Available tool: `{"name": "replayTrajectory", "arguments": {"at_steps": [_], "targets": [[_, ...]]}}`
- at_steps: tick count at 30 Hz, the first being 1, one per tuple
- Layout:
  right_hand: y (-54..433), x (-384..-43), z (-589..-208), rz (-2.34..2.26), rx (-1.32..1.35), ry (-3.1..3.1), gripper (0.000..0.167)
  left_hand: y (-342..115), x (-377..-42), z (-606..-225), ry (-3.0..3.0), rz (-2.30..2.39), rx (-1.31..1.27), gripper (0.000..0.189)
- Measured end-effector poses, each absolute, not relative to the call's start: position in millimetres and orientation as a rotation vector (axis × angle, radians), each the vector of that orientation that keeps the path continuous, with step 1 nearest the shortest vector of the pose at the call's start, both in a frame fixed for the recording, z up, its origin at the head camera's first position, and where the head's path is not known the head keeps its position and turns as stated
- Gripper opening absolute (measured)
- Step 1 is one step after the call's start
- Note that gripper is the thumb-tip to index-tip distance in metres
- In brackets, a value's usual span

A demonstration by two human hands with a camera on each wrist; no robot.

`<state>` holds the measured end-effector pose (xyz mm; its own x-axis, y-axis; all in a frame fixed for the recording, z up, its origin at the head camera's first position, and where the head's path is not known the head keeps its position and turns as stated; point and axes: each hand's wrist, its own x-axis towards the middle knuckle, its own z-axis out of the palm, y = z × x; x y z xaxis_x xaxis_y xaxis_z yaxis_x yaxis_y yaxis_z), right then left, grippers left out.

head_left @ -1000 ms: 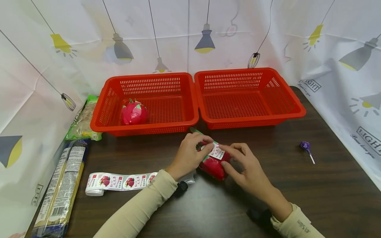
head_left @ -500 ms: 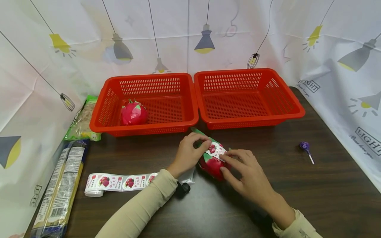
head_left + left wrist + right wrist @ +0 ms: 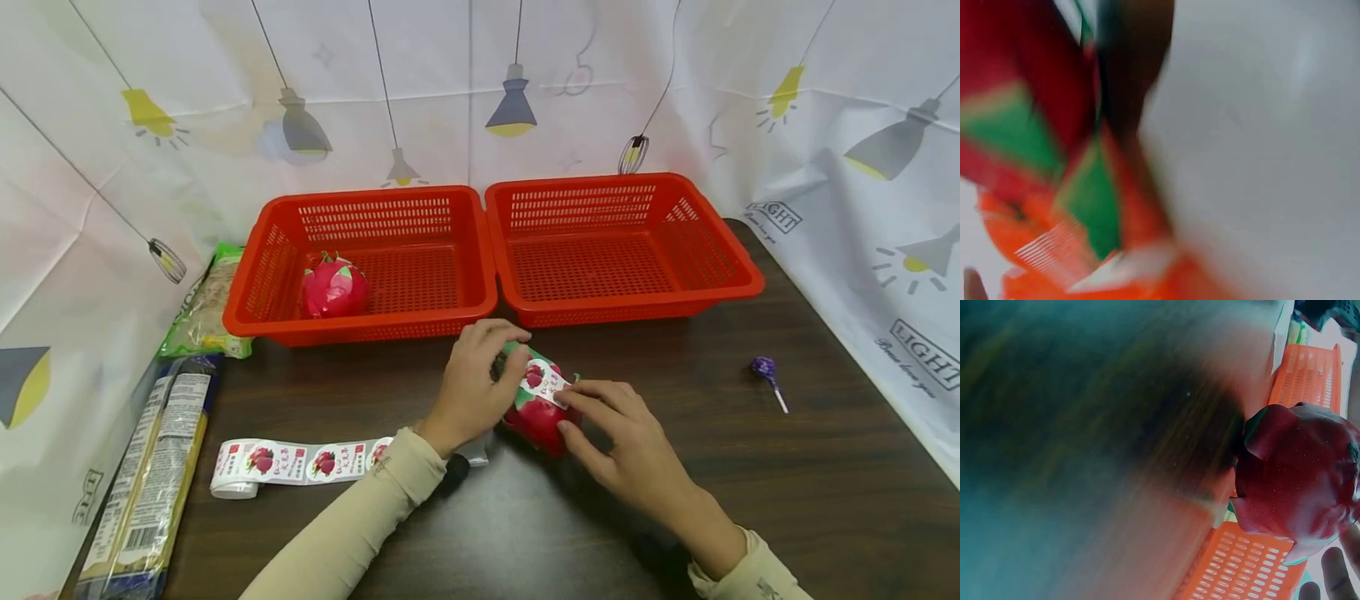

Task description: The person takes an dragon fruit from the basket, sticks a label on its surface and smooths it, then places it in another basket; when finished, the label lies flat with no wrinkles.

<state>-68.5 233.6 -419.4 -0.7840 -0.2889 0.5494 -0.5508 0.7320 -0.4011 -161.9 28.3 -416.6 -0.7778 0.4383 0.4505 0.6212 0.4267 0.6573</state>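
A red dragon fruit (image 3: 542,423) with green scale tips lies between both hands in the head view, tilted on the table. On its upper side is a white label (image 3: 553,383) with a fruit picture. My left hand (image 3: 472,385) curves round its upper left end, thumb and forefinger spread about it. With the right hand (image 3: 633,446) I hold the other side, fingertips on the label's edge and thumb lower down. The right wrist view shows the fruit (image 3: 1300,475) close up beside the fingertips (image 3: 1335,569). The left wrist view is blurred.
Two red baskets stand at the back; the left basket (image 3: 390,321) holds another dragon fruit (image 3: 335,287), beside the right basket (image 3: 637,310). A label roll (image 3: 281,462) lies left of the hands. Two packets (image 3: 153,475) lie at far left, a purple lollipop (image 3: 765,368) at right.
My left hand has shifted from the label's edge up and left to the fruit's end, its thumb and forefinger parting. The right fingertips moved onto the label's right edge, and the label now lies flatter.
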Motion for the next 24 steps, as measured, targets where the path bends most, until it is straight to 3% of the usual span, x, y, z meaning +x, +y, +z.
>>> {"name": "replayTrajectory", "arguments": {"at_steps": [5,8,17,24], "targets": [[237.2,-67.2,-419.0,0.827,0.619,-2.491,0.036,30.2,-149.6,-398.3,-2.664,-0.507,-1.407,0.108],[238.2,-66.1,-418.1,0.883,0.602,-2.499,0.036,34.4,-144.5,-397.4,-2.769,-0.297,-1.496,0.128],[253.2,-67.2,-407.6,1.271,0.439,-2.522,0.028,40.5,-142.7,-403.9,-2.685,-0.076,-1.442,0.126],[351.1,-105.4,-391.1,2.233,-0.282,-1.741,0.023,40.6,-142.1,-405.0,-2.636,-0.032,-1.423,0.117]]}}
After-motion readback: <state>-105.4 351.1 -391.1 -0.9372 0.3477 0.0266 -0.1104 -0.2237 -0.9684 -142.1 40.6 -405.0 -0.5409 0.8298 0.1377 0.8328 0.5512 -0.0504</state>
